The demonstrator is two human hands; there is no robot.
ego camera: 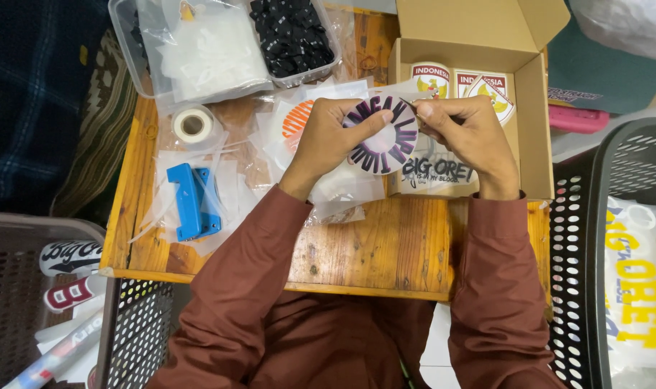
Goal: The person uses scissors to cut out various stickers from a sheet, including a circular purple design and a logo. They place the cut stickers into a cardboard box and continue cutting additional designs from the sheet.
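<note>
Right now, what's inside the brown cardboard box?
In the cardboard box, shield-shaped stickers in red and white lie at the back. The right hand and the round sticker cover the front part, so the rest stays hidden.

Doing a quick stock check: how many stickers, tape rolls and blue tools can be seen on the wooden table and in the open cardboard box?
Round sticker in both hands: 1
Orange sticker: 1
Shield stickers in box: 2
Black-lettered sticker: 1
Tape roll: 1
Blue tool: 1
Total: 7

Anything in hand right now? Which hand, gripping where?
Both hands hold one round purple-lettered sticker. The left hand grips its left edge, thumb across the face; the right hand pinches its upper right edge with the fingertips.
</note>
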